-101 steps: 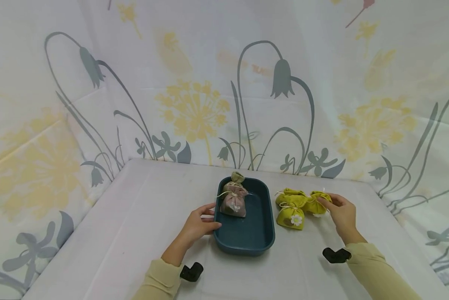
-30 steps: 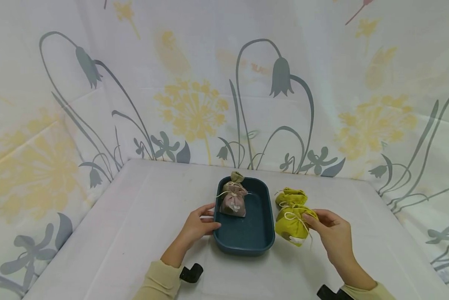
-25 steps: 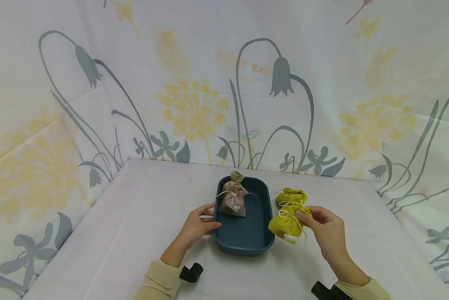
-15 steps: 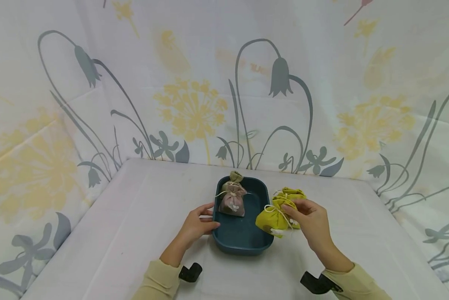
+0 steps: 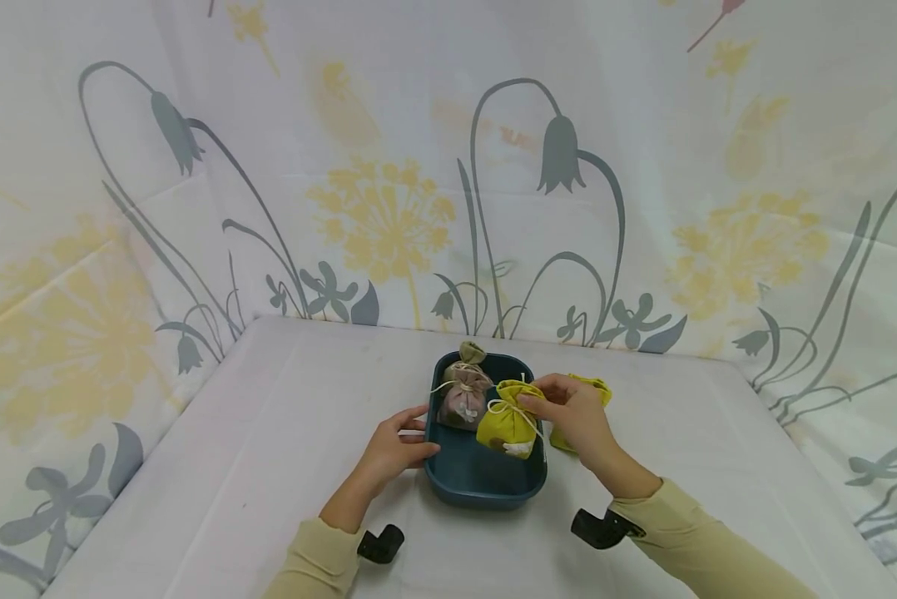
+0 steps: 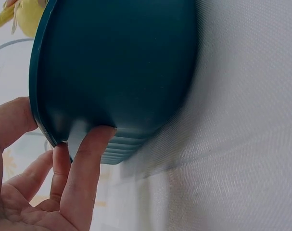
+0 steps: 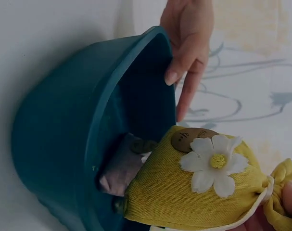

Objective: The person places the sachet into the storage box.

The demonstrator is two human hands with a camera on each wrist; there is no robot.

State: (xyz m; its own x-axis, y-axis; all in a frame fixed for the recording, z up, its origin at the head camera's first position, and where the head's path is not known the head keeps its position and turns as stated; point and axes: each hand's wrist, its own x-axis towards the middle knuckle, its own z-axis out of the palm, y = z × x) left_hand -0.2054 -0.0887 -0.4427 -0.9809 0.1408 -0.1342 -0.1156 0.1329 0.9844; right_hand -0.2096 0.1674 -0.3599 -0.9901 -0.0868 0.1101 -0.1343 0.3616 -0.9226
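My right hand (image 5: 579, 416) pinches the gathered neck of a yellow drawstring pouch (image 5: 507, 428) and holds it over the right part of a dark blue plastic tub (image 5: 486, 497). A white fabric flower (image 7: 215, 163) and a brown tag decorate this pouch in the right wrist view. At the tub's left side my left hand (image 5: 394, 449) grips the rim, thumb over the edge and fingers along the outer wall (image 6: 121, 67). Inside the tub lie a mauve pouch (image 5: 463, 403) and, behind it, an olive-green pouch (image 5: 473, 353).
More yellow pouch cloth (image 5: 594, 387) shows on the white-covered table (image 5: 306, 391) right of the tub, partly hidden by my right hand. A flower-printed curtain (image 5: 389, 225) hangs behind and at both sides. Each wrist wears a black camera (image 5: 381, 545).
My right hand has taken one yellow pouch from the group at the right and carried it left, over the tub. The left hand has stayed at the tub's rim.
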